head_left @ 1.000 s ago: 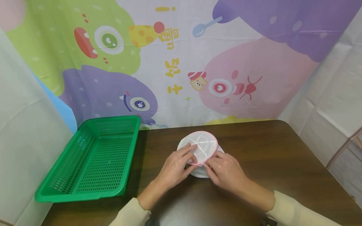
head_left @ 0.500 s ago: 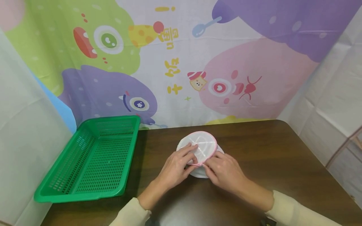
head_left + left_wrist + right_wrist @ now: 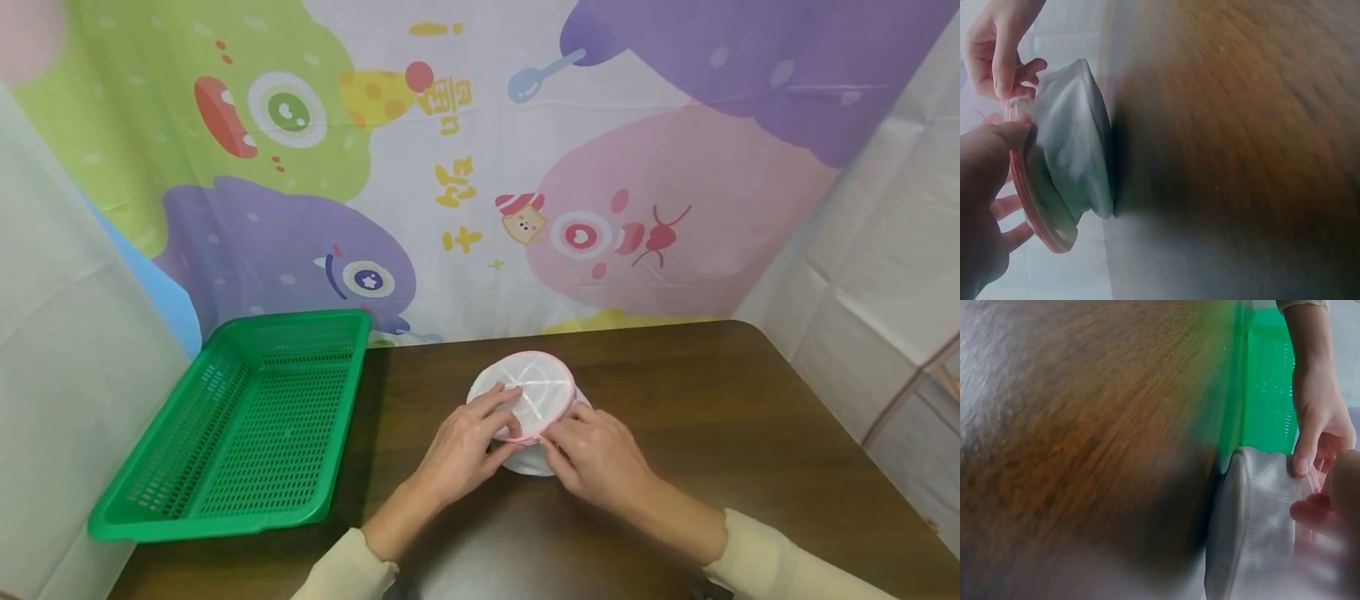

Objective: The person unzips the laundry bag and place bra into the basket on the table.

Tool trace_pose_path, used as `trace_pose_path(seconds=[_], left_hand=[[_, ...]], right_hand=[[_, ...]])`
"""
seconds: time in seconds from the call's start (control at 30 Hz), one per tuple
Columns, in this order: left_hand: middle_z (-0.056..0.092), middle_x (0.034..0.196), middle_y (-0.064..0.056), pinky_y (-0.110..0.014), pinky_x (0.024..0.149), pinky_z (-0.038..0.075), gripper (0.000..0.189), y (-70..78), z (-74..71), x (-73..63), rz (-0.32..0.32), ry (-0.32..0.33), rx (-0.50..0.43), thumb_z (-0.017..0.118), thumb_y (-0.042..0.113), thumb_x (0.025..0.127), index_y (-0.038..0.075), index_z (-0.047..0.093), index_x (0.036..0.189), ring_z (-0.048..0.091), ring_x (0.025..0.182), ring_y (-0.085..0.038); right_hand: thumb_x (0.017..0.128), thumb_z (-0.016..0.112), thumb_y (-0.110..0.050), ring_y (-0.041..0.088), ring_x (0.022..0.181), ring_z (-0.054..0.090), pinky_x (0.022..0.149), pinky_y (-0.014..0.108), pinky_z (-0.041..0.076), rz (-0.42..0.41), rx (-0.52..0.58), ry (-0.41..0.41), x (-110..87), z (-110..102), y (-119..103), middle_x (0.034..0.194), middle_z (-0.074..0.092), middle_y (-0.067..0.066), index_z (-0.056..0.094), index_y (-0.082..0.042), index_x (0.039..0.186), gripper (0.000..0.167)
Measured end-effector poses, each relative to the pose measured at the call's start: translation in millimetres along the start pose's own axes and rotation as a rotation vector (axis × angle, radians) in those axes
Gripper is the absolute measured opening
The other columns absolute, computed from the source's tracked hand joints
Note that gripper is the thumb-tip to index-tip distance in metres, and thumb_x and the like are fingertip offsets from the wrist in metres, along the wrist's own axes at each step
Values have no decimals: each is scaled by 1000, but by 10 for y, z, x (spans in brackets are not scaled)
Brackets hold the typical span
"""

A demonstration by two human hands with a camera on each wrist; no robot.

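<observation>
A round white mesh laundry bag with a pink zipper edge stands on the brown table in the head view. My left hand holds its near left rim, thumb at the edge and fingertips over the top panel. At the near right rim, my right hand pinches the pink edge; whether it has the zipper pull is too small to tell. From the left wrist, the soft side wall of the bag looks creased below the pink rim. In the right wrist view the left thumb presses near the edge.
A green perforated plastic basket sits at the left of the table. Behind the table hangs a cartoon-printed cloth, and pale sheets flank both sides.
Both hands keep their places at the bag's rim, with barely any movement. The view shifts very slightly.
</observation>
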State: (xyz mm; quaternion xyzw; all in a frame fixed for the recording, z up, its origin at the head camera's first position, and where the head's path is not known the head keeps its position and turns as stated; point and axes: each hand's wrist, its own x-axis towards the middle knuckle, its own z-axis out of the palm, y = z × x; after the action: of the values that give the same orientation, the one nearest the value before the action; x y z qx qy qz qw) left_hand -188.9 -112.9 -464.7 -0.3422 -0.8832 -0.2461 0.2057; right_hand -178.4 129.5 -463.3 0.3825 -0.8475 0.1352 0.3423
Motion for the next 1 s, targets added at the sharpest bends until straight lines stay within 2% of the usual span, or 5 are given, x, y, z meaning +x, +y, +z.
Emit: trace_pose_path(seconds=[0.27, 0.53, 0.8, 1.0], left_hand=[[75, 153, -11, -54, 114, 63, 27, 33, 23, 37, 25, 13, -3, 97, 23, 90, 18, 71, 95, 71, 145, -40], [74, 154, -11, -54, 113, 63, 25, 23, 4, 21, 37, 8, 1, 96, 22, 91, 19, 71, 95, 70, 146, -40], [74, 155, -8, -53, 106, 66, 23, -3, -12, -13, 25, 4, 17, 94, 22, 92, 21, 72, 95, 70, 147, -37], [75, 153, -10, -53, 107, 65, 28, 5, 12, 12, 35, 32, 0, 97, 22, 90, 19, 69, 96, 71, 145, -39]], right_hand=[[85, 87, -14, 14, 76, 63, 63, 29, 50, -20, 4, 18, 21, 20, -42, 71, 67, -8, 71, -16, 78, 18], [86, 88, -17, 16, 84, 71, 63, 29, 53, -11, -9, 6, -7, 24, -21, 77, 75, -8, 75, -16, 83, 13], [86, 87, -16, 14, 78, 64, 60, 27, 47, -5, -17, 18, -29, -1, 25, 81, 77, -7, 79, -16, 91, 10], [85, 86, -16, 16, 82, 68, 61, 29, 51, -8, -13, 23, -4, -3, 3, 81, 77, -6, 78, -15, 90, 10]])
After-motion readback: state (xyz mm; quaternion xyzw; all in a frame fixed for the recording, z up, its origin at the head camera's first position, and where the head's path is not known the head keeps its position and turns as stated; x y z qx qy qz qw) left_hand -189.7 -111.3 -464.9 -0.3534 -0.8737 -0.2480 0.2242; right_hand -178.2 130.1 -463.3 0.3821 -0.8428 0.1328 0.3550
